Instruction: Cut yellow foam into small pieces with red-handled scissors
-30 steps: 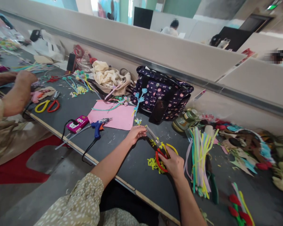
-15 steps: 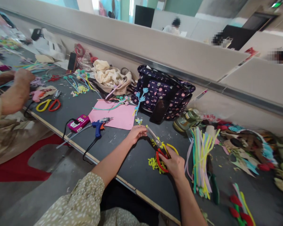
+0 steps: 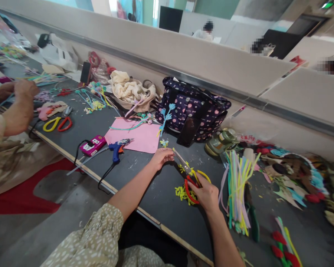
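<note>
My right hand (image 3: 207,191) is closed around the red and yellow handles of a pair of scissors (image 3: 186,167), whose blades point up and to the left. At the blade tips is my left hand (image 3: 163,158), its fingers pinched together. A tiny bit of yellow pipe cleaner (image 3: 173,149) shows at those fingertips; the rest of it is hidden. Below the scissors lies a heap of short cut yellow pieces (image 3: 182,193), with more of them behind the blades.
A blue glue gun (image 3: 116,151) and a pink sheet (image 3: 144,138) lie to the left. Behind stand a patterned bag (image 3: 195,107), a phone (image 3: 188,131) and a green jar (image 3: 222,142). Pipe cleaners (image 3: 239,189) are bundled at right. A co-worker's hand (image 3: 26,89) is at far left.
My hands and the scissors have hardly moved. At far left the co-worker's hand and forearm have shifted slightly left.
</note>
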